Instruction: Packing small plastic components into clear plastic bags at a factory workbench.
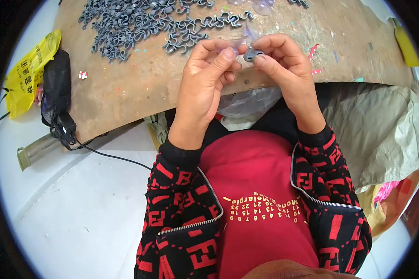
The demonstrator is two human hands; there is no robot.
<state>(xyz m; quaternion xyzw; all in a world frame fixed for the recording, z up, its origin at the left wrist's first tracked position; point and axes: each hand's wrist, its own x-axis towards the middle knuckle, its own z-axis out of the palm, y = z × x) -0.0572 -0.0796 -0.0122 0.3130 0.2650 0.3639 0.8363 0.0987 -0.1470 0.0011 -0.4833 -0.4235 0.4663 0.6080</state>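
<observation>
Both hands meet over the near part of the table. My left hand (198, 90) pinches a small clear suction cup (239, 45) between thumb and fingertips; the fingers partly hide it. My right hand (293, 72) grips a small grey plastic hook (252, 55) between thumb and forefinger, close beside the suction cup. Whether the two pieces touch, I cannot tell. Just beyond the hands lie a purplish clear suction cup (251, 32) and a loose row of grey hooks (221, 20).
A large heap of grey hooks (130, 28) covers the table's far left. More clear suction cups (264, 6) lie at the far edge. A yellow bag (30, 74) and a black pouch (57, 83) hang at the left edge, with a black cable (111, 156) below. A pale sack (372, 135) is at right.
</observation>
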